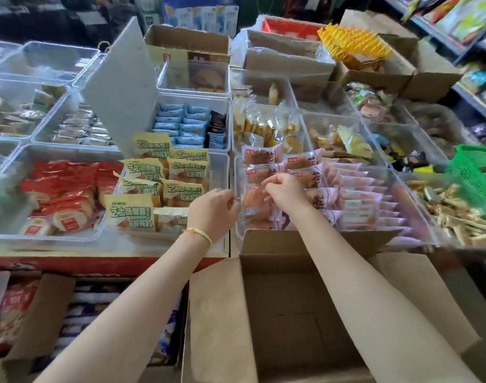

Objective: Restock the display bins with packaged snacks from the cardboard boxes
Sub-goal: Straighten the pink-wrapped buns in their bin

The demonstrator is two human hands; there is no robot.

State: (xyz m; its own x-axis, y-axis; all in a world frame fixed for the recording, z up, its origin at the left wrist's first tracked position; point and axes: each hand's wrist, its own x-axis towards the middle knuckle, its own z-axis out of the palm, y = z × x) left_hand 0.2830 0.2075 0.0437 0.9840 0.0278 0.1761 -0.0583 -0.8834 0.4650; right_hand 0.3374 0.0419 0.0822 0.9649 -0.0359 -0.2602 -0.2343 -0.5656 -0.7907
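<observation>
A clear display bin (418, 205) at centre right holds rows of pink bread packs (358, 194). My right hand (284, 190) reaches into its left part, fingers curled on one pink bread pack (257, 201). My left hand (213, 210) is at the bin's left wall, fingers curled at the edge of the same pack. Below my arms an open cardboard box (291, 322) shows a bare brown bottom. To the left, a clear bin (219, 172) holds yellow-green cheese bread packs (145, 172).
A bin of red-wrapped bread (62, 194) lies far left. Blue snack packs (181, 125) fill a bin behind. A green basket (474, 172) sits at right over a bin of small biscuits (451, 214). More cardboard boxes (186, 42) stand at the back, another box (29, 322) low left.
</observation>
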